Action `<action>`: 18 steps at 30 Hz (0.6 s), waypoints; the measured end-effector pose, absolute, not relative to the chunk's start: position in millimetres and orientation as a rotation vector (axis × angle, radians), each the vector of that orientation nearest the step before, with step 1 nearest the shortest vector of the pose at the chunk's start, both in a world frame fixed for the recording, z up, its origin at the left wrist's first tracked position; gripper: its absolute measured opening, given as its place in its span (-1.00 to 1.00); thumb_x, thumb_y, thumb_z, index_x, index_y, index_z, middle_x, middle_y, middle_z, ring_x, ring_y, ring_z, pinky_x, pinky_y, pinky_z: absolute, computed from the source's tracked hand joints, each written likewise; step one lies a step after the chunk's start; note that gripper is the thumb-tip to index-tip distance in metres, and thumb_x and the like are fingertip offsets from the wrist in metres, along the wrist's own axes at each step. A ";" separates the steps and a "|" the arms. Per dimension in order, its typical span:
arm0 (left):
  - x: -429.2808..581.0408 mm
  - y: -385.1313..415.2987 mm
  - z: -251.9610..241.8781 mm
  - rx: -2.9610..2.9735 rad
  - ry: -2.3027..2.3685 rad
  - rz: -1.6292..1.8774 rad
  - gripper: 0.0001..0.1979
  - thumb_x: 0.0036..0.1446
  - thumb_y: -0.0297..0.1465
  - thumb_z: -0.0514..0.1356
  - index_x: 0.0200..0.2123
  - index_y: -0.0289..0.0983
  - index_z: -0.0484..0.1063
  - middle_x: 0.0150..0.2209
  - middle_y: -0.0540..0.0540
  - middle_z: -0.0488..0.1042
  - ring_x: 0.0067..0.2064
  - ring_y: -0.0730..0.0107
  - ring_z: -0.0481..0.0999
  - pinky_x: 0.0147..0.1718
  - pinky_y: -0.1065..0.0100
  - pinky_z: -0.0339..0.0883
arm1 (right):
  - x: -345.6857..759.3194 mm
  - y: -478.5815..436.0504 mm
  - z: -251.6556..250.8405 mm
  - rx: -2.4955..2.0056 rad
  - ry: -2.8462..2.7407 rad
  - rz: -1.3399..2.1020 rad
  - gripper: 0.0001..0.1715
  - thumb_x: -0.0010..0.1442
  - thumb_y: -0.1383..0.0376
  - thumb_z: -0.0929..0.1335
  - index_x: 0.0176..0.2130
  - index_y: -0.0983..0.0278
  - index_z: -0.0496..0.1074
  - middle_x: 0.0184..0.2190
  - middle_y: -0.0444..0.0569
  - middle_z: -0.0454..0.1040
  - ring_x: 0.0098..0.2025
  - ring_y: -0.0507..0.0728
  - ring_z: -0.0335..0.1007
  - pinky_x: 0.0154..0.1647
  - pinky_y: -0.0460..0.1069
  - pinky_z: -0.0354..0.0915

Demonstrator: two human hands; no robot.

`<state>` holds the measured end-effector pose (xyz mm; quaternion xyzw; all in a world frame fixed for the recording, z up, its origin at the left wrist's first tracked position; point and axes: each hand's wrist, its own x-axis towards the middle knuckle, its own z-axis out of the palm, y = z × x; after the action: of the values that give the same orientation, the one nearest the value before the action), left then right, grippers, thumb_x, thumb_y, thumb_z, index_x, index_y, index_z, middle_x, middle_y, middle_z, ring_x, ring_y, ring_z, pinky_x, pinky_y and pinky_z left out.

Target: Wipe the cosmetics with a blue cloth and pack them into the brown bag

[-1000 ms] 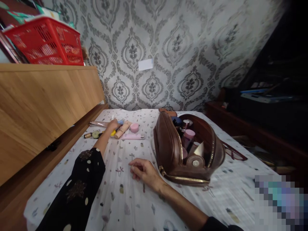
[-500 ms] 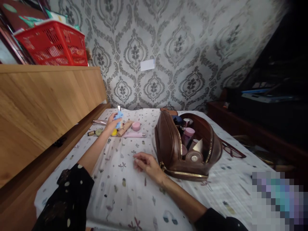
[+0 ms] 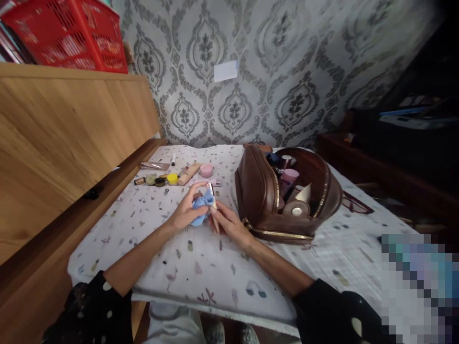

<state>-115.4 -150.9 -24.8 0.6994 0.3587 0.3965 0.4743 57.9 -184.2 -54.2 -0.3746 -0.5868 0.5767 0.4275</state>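
Observation:
My left hand (image 3: 186,210) is closed round a crumpled blue cloth (image 3: 201,206). Against the cloth is a small cosmetic tube (image 3: 211,189) with a shiny silver cap, tilted upward. The fingers of my right hand (image 3: 231,225) are closed at the lower end of this tube, close beside the left fingers. Both hands are above the patterned cloth cover, left of an open brown toiletry bag (image 3: 256,191). Inside the bag stand several cosmetics, among them a pink-lidded jar (image 3: 290,175).
Behind the hands lie a pink round jar (image 3: 206,170), a beige tube (image 3: 189,174), a yellow pot (image 3: 172,179) and a clear-pink tube (image 3: 154,166). Glasses (image 3: 356,203) rest right of the bag. A wooden cabinet (image 3: 79,143) borders the left, carrying a red basket (image 3: 71,38).
My left hand has come back from the row of cosmetics with the blue cloth and the tube. My right hand has closed on the tube. The view has tilted down.

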 end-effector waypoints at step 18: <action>-123.9 -138.7 -33.8 1.468 0.966 1.161 -0.49 0.13 0.08 0.21 -0.31 -0.30 0.42 -0.65 0.17 0.15 -0.69 0.63 0.12 -0.70 0.51 0.13 | 57.6 -190.4 -56.5 -1.015 -1.693 1.397 -0.58 0.18 0.00 0.38 -0.16 0.24 0.25 -0.51 -0.20 0.41 -0.55 0.00 0.30 -0.56 -0.10 0.16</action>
<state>-123.9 -138.7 -33.8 0.6057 0.3984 0.4789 0.4951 57.6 -190.4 -56.5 -0.3924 -0.6548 0.5405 0.3538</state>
